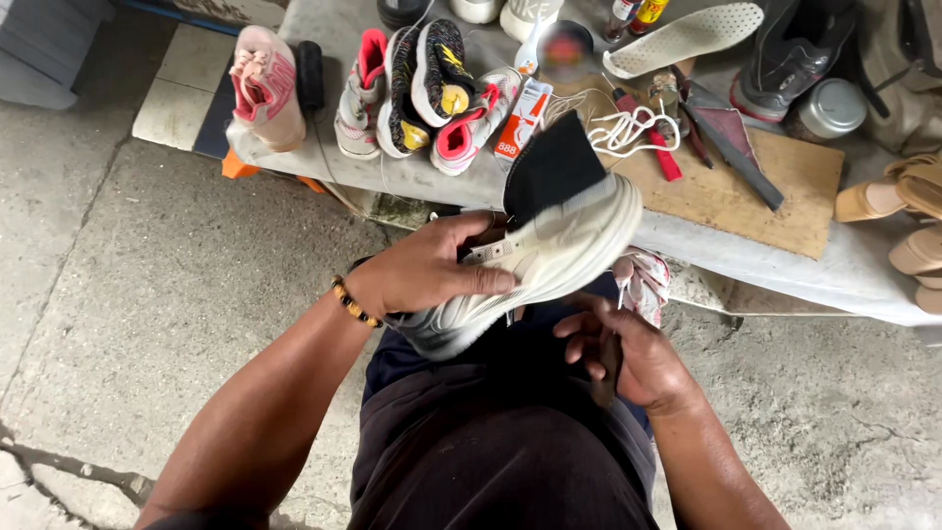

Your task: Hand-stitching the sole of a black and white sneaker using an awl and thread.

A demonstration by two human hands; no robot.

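While my left hand (432, 275) clamps the white sneaker (535, 260) on its side over my lap, sole edge turned up, my right hand (628, 358) curls just beneath it around something dark and thin that I cannot identify. Judging by the black insert (554, 167) standing out of the shoe, the work looks midway and nothing is finished. On the bench (785, 265) beyond lie an orange-and-white box (520, 123), a loose white insole (687, 34) and pairs of sneakers (412, 88).

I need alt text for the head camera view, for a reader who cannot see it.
A person's left hand grips a white sneaker over the lap, while the right hand is just below its sole. Behind lies a low bench with small colourful shoes and white laces.
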